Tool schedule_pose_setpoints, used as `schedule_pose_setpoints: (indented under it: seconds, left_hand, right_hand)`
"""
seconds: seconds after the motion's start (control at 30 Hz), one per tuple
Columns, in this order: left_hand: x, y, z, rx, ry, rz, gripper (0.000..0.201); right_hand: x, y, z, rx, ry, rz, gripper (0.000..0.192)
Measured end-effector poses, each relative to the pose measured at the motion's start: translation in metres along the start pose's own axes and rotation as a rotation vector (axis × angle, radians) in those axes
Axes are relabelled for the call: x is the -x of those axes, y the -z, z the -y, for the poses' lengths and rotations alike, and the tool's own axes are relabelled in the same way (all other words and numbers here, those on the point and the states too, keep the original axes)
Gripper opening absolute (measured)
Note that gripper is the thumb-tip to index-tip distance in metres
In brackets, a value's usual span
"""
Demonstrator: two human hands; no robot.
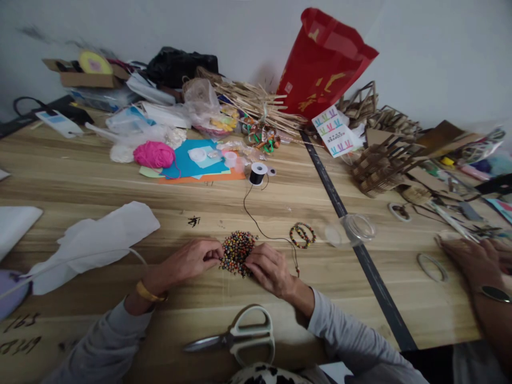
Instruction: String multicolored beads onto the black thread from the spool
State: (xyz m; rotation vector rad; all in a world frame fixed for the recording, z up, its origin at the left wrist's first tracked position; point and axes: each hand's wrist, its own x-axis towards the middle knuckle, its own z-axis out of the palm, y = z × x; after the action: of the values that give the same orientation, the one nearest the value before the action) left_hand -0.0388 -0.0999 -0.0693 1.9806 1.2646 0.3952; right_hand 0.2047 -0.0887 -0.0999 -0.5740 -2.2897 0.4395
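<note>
A pair of scissors [236,337] with pale handles lies closest in, on the wooden table [80,176], just nearer than the bead pile [237,252]. That pile is a loose heap of small round beads in red, yellow, dark and green, spread flat on the wood between the two hands. The left hand [191,260] rests at the pile's left edge, fingers curled together and pinching at beads there; a gold bangle [149,293] circles its wrist. The right hand [269,268] lies on the pile's right edge, fingers bent down onto the beads; whether it grips one cannot be told. A thin black thread [256,223] runs from beside the right hand, beyond the pile, to a black spool [258,173]. Right of the pile lies a finished beaded bracelet [303,235], and further right a clear plastic jar [357,228] on its side, seemingly empty. Far right of the pile, another person's hand [472,258] rests on the table. Left of the pile lies white cloth [96,240]. Beyond the spool sit a pink yarn ball [154,154] and a red bag [322,66].
</note>
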Motion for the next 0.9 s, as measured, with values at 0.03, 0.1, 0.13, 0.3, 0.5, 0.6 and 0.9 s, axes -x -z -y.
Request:
schedule_pose_setpoints:
  seconds: [0.03, 0.1, 0.13, 0.3, 0.5, 0.6, 0.9]
  left_hand:
    - [0.0, 0.002, -0.001, -0.012, 0.001, 0.004, 0.01]
    - [0.001, 0.003, -0.002, -0.03, -0.012, 0.021, 0.011]
    - [0.001, 0.004, -0.002, -0.037, -0.025, 0.036, 0.011]
    - [0.001, 0.0, -0.002, -0.088, -0.073, 0.089, 0.012]
    - [0.001, -0.007, 0.002, -0.156, -0.098, 0.076, 0.016]
    - [0.002, -0.008, 0.003, -0.151, -0.091, 0.082, 0.016]
    - [0.0, -0.01, 0.003, -0.182, -0.11, 0.053, 0.015]
  right_hand:
    - [0.0, 0.0, 0.0, 0.011, 0.003, 0.003, 0.01]
    - [0.001, 0.0, 0.0, 0.023, 0.004, 0.006, 0.01]
    - [0.001, 0.0, 0.0, 0.02, 0.005, 0.004, 0.01]
    - [-0.002, 0.0, 0.001, 0.001, 0.02, -0.015, 0.008]
    - [-0.002, -0.002, 0.001, -0.004, 0.014, 0.0, 0.01]
    - [-0.001, -0.002, 0.0, -0.004, 0.008, 0.002, 0.009]
    - [-0.002, -0.003, 0.0, -0.006, -0.004, 0.011, 0.006]
